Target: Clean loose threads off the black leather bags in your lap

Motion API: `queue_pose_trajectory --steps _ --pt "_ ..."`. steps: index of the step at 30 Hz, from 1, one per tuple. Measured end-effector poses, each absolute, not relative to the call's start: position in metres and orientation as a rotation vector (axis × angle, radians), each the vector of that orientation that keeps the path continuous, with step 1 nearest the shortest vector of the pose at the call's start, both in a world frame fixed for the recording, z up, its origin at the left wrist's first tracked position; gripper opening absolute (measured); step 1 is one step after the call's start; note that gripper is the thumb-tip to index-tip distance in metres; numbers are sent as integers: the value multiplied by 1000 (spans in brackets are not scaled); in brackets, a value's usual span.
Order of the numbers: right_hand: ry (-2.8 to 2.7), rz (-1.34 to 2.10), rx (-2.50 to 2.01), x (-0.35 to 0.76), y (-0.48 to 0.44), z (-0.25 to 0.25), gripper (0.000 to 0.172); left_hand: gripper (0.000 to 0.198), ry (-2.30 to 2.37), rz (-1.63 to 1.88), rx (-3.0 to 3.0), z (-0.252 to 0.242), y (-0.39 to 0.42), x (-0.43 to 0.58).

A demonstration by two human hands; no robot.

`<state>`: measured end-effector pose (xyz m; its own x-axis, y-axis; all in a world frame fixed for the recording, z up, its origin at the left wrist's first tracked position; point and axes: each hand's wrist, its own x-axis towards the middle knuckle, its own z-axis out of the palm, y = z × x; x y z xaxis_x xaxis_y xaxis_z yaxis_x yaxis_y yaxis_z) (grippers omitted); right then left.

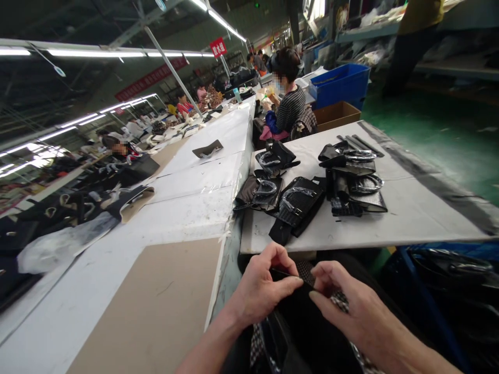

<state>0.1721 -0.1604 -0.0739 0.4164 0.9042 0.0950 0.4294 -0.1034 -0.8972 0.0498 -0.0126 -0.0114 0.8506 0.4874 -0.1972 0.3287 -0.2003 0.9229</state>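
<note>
In my lap lies a black bag [307, 322], seen only in part, with its upper edge raised between my hands. My left hand [263, 285] is closed, thumb and forefinger pinching that edge. Just to its right, my right hand [346, 301] curls at the same edge, thumb on the near side and fingers on the far side; the exact contact of its fingertips is partly hidden. Beyond my hands, several black handbags [298, 202] with plastic-wrapped handles lie on the white side table [413, 218].
A long white worktable [187, 208] with a beige board [156, 296] runs along my left. Black bag parts [89, 208] and clear plastic [66, 244] cover its far side. A co-worker [290, 98] sits ahead near a blue bin [339, 85]. Another blue container [424, 301] holds black items at right.
</note>
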Motion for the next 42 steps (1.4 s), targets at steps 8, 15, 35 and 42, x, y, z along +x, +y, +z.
queue_pose_trajectory --steps 8,15,35,42 --pt "-1331 815 -1574 167 -146 -79 33 32 866 153 2059 4 -15 28" --pt "-1313 812 -1568 165 -148 -89 34 18 854 -20 1925 15 -9 23" --pt "-1275 893 -1489 171 -142 -71 28 14 944 139 1671 -10 -5 26" --pt "-1261 760 -1442 164 -124 -72 10 16 898 130 1811 -1 -9 19"
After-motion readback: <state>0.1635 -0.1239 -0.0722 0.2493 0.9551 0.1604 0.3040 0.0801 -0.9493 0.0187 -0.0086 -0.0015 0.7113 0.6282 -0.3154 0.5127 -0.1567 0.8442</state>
